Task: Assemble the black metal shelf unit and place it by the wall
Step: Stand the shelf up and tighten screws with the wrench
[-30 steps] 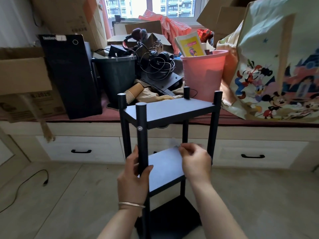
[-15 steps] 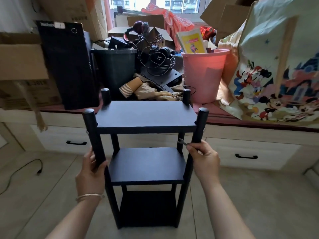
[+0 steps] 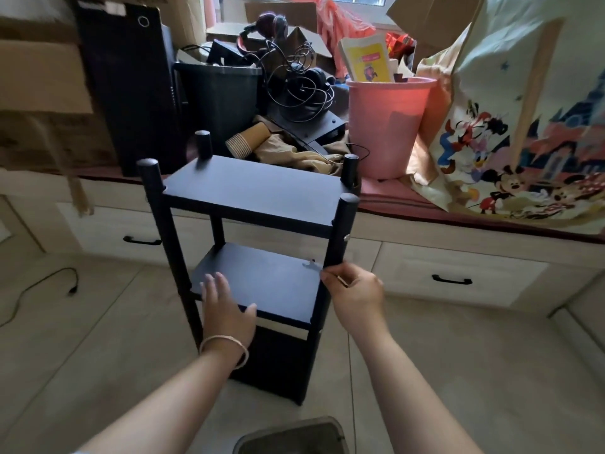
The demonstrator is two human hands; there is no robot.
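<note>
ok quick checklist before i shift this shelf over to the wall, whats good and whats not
1. Shelf unit upright on the floor: ok.
2. All three boards in place: ok.
3. Right hand gripping the front right post: ok.
4. Left hand gripping the frame: not ok, it lies open over the middle board.
5. Small metal tool pinched at the right hand, put away: not ok.
6. Screws tight: cannot tell.

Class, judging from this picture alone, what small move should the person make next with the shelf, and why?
Probably close the left hand on the near left post. It lies open over the middle shelf, while only the right hand grips the shelf unit.
</note>
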